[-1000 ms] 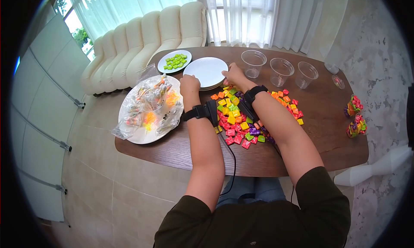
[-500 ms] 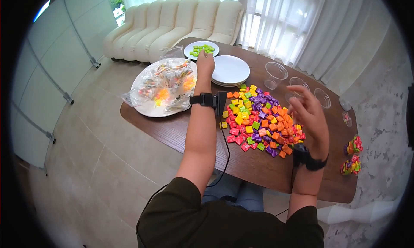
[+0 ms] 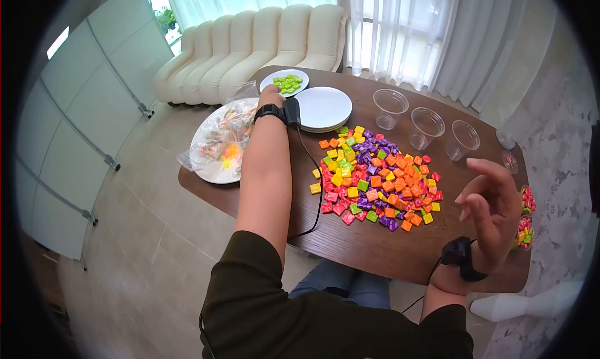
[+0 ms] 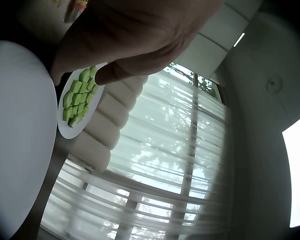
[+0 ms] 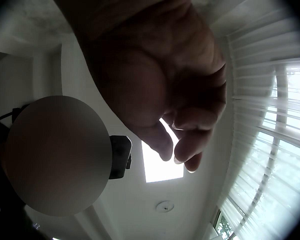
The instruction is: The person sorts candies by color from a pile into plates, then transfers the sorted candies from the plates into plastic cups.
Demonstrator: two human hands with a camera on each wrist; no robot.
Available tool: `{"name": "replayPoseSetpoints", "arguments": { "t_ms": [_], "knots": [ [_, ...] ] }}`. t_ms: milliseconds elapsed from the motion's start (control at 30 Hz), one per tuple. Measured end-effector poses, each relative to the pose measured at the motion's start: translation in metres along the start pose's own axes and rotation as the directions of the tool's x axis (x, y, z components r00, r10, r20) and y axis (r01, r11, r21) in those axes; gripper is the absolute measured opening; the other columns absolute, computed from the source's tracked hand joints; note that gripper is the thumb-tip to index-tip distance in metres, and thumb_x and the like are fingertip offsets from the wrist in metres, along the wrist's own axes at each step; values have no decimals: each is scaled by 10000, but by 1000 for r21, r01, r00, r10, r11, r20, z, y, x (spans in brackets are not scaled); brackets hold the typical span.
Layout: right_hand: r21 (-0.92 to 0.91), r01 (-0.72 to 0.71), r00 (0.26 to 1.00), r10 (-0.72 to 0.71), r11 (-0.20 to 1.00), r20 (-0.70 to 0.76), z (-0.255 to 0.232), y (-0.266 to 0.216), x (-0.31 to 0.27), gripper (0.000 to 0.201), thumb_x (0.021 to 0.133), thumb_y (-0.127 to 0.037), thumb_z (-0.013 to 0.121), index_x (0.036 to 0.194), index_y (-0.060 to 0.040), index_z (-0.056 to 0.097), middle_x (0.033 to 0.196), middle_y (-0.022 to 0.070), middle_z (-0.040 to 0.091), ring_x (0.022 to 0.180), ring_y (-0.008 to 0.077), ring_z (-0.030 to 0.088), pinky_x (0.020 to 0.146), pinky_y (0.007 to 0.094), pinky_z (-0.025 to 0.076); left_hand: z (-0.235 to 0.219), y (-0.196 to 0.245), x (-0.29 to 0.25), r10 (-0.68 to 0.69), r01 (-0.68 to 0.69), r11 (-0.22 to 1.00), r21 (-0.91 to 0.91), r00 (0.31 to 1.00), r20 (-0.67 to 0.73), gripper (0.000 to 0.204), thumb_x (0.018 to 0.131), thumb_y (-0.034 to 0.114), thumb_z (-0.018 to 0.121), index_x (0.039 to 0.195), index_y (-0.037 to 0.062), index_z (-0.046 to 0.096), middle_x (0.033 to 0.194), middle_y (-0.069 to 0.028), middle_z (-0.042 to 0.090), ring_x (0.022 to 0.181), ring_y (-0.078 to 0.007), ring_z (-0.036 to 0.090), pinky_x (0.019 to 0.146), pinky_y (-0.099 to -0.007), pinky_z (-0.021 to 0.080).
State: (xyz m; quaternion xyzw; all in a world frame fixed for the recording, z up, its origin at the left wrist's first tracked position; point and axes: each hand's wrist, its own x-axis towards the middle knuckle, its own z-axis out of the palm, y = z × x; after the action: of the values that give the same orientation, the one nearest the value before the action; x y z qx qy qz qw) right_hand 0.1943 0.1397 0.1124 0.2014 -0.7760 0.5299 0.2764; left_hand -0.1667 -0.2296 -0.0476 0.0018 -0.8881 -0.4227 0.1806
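My left hand (image 3: 271,96) is at the near rim of a white plate (image 3: 265,83) bearing green wrapped candies (image 3: 288,83). In the left wrist view, a spread finger and thumb frame this plate (image 4: 70,134) with a gap between them. Beside it is a stack of white plates (image 3: 323,108), whose top plate (image 4: 20,140) fills the left of that view. My right hand (image 3: 494,209) is raised over the table's right side, fingers loosely bent and holding nothing. In the right wrist view the same hand (image 5: 165,85) appears against the ceiling.
A heap of colourful wrapped candies (image 3: 375,184) covers the middle of the table (image 3: 300,203). Three clear plastic cups (image 3: 427,129) stand behind. At left, a large white platter (image 3: 199,137) carries bagged items (image 3: 222,140). More candies (image 3: 525,228) are grouped near the right edge.
Both hands have left the plate stack. My left hand has gone to the plate of green candies; my right has swung back to the right and lifted. The head view has turned too.
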Motion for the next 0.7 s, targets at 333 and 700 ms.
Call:
{"name": "replayPoseSetpoints", "arguments": {
  "t_ms": [333, 700],
  "knots": [
    [-156, 236, 971, -227, 959, 74, 13, -3, -3, 378, 689, -216, 741, 1002, -36, 630, 588, 45, 588, 461, 124, 547, 420, 214, 386, 16, -17, 47, -87, 80, 983, 168, 996, 34, 319, 596, 9, 658, 913, -18, 644, 848, -214, 641, 837, -318, 634, 726, -367, 484],
    [-118, 366, 880, -302, 923, 366, 9, 1, 2, 362, 754, -208, 696, 1031, 12, 615, 626, 41, 582, 471, 152, 546, 401, 254, 400, 24, -8, 55, -155, 148, 962, 231, 988, 13, 198, 630, 52, 674, 821, 4, 656, 831, -202, 637, 830, -328, 627, 703, -381, 483]
  ]
}}
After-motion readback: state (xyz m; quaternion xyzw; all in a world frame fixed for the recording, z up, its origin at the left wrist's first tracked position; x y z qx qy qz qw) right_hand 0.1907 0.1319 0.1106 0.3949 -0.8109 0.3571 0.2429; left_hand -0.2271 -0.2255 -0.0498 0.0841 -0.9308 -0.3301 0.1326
